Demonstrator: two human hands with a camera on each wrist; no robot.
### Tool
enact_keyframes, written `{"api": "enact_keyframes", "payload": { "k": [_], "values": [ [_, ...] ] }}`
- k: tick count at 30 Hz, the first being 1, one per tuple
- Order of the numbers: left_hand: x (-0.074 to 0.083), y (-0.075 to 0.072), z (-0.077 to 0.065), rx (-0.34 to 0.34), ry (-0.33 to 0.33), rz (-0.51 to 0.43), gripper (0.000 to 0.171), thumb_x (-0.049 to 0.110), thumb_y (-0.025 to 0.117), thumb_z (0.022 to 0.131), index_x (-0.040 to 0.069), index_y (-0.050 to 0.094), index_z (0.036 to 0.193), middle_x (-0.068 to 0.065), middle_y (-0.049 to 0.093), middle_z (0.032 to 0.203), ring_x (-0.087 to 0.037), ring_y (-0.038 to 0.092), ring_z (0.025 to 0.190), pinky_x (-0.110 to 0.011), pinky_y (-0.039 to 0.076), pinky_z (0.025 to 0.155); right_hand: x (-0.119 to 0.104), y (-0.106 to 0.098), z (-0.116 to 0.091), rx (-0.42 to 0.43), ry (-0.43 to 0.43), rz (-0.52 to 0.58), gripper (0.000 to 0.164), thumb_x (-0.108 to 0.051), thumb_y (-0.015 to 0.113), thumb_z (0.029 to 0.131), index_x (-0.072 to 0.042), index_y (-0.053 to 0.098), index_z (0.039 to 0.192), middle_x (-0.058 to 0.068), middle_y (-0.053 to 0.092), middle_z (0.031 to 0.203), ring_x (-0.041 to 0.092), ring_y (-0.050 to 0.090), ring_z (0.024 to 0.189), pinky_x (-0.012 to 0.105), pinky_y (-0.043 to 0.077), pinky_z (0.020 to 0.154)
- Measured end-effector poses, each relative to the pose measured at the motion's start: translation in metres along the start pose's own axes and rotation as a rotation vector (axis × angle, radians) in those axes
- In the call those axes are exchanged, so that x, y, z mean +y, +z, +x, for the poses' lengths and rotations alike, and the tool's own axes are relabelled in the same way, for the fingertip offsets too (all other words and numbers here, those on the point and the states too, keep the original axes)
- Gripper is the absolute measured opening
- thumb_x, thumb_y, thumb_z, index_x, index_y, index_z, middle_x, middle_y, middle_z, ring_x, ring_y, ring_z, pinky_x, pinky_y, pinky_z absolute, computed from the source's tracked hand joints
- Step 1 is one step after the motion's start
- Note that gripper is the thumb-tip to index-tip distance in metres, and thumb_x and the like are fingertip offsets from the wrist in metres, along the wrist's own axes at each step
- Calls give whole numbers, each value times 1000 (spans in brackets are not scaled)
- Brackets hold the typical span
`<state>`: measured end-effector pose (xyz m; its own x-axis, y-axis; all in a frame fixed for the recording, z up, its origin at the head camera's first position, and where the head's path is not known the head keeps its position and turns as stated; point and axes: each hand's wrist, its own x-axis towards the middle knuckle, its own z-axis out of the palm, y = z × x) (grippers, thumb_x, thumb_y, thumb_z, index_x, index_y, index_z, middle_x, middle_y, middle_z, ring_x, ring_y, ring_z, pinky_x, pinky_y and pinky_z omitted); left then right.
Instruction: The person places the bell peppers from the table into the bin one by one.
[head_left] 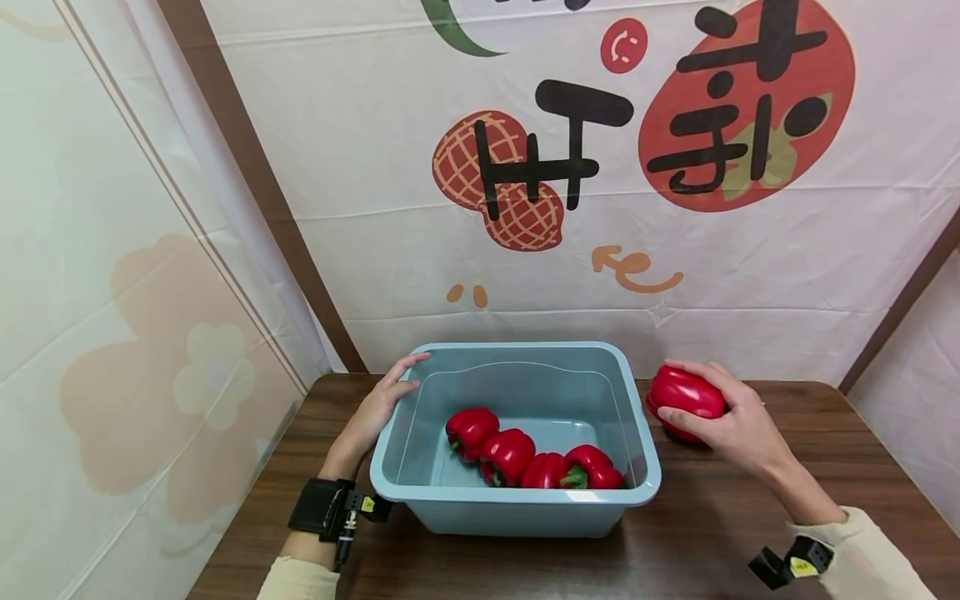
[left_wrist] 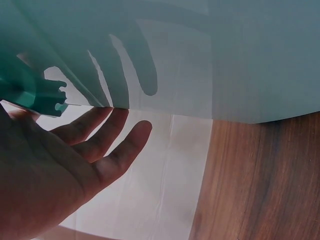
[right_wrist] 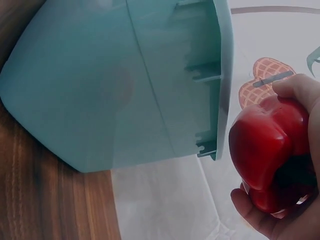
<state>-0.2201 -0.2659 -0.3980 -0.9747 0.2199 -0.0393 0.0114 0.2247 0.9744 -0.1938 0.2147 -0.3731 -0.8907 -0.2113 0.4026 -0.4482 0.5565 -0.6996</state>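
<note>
A light blue plastic bin [head_left: 525, 495] stands on the table with several red bell peppers [head_left: 507, 456] inside, their green stems partly showing. At the bin's far left corner, my left hand [head_left: 381, 406] rests on the rim, fingers fairly straight. The left wrist view shows this hand's fingers [left_wrist: 137, 142] beside the bin's outer wall [left_wrist: 240, 65]. To the right of the bin, my right hand [head_left: 738, 417] grips another red bell pepper [head_left: 686, 393]. Seen from the right wrist, that pepper [right_wrist: 267, 142] sits between thumb and fingers, apart from the bin's rim [right_wrist: 226, 75].
The dark wooden table [head_left: 705, 533] extends around the bin. Behind it hangs a white printed cloth [head_left: 375, 275], and a second pale cloth [head_left: 150, 333] with a flower print hangs on the left. Camera straps are worn on both wrists.
</note>
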Motion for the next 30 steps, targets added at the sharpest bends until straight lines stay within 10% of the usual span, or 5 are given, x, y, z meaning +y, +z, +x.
{"api": "enact_keyframes", "payload": {
  "k": [30],
  "values": [
    [1,0,-1,1,-3,3,44,25,35,107,26,36,151,-8,25,157,-46,43,124,-55,52,86,-21,5,13,-49,-34,39,64,-20,80,81,-22,54,139,7,55,126,30,51,112,26,55,69]
  ]
}}
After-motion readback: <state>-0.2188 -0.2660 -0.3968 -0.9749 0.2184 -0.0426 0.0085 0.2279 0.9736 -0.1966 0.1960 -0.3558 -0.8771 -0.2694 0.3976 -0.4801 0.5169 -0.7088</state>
